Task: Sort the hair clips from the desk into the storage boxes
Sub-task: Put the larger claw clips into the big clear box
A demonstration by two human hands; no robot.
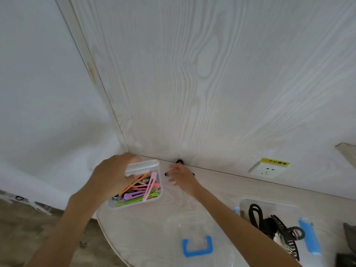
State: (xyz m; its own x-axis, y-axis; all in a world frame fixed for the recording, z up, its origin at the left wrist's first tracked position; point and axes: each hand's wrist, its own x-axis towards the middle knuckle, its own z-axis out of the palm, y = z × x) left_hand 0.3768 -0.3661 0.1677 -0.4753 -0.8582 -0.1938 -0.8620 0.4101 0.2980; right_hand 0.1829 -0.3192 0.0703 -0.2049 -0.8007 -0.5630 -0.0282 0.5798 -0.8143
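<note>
A clear storage box (152, 164) with several coloured hair clips (142, 189) stands tilted near the desk's far left corner. My left hand (111, 176) grips the box by its left side. My right hand (182, 177) is to the right of that box at the back of the desk, with its fingers curled round a small dark thing, probably a black clip (165, 174), of which only an end shows. A second clear box (248, 204) at the right holds several black claw clips (277, 226).
A clear lid with a blue latch (197, 247) lies at the desk's front. A black cable grommet (180, 161) sits at the wall joint. A wall socket (266, 171) with a yellow label is at the right. The desk's rounded left edge (102, 226) drops to the floor.
</note>
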